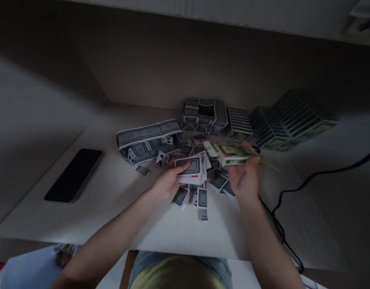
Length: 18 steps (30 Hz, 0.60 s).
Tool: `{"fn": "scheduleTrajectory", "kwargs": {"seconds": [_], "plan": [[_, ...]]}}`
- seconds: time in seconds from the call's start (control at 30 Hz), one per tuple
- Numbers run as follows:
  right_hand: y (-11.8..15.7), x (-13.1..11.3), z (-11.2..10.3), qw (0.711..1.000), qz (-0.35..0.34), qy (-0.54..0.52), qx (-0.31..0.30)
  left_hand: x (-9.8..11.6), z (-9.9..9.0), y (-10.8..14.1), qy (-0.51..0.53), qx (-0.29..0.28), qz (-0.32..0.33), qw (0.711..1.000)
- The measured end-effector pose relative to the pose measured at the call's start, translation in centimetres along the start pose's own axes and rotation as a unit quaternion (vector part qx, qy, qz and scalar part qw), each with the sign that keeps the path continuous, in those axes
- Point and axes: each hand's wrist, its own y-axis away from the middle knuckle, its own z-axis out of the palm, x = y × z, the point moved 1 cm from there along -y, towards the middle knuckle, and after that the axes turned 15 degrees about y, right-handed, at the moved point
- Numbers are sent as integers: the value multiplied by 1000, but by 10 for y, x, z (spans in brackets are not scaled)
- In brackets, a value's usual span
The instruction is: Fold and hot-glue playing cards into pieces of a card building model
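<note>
A small stack of playing cards, blue-grey backs up, is held in my left hand, its thumb lying across the top card. To the right, my right hand grips a green card box, slightly blurred, with its open flap toward the left. Loose cards lie scattered on the table under and between both hands, some face up, most face down. Just behind my left hand stands a long, low structure made of cards, with a few cards inside it.
A black phone lies at the left. Along the back wall stand another card structure and rows of green card boxes. A black cable runs down the right side of the white table.
</note>
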Motion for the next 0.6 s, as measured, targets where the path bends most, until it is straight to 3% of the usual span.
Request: {"fn": "scheduleTrajectory", "kwargs": {"seconds": [0.17, 0.33, 0.47, 0.53, 0.6], "plan": [[-11, -2, -5, 985, 143, -95, 1, 2, -3, -3, -5, 1, 20, 1000], [-10, 3, -8, 983, 171, -73, -2, 3, -2, -2, -8, 2, 22, 1000], [-16, 7, -5, 995, 90, 20, 39, 4, 0, 1, -36, 5, 25, 999], [-28, 7, 1, 994, 6, 95, 53, 5, 1, 2, -47, 6, 32, 998], [-46, 6, 9, 974, -99, 191, 67, 6, 2, 2, -52, 13, 39, 998]]}}
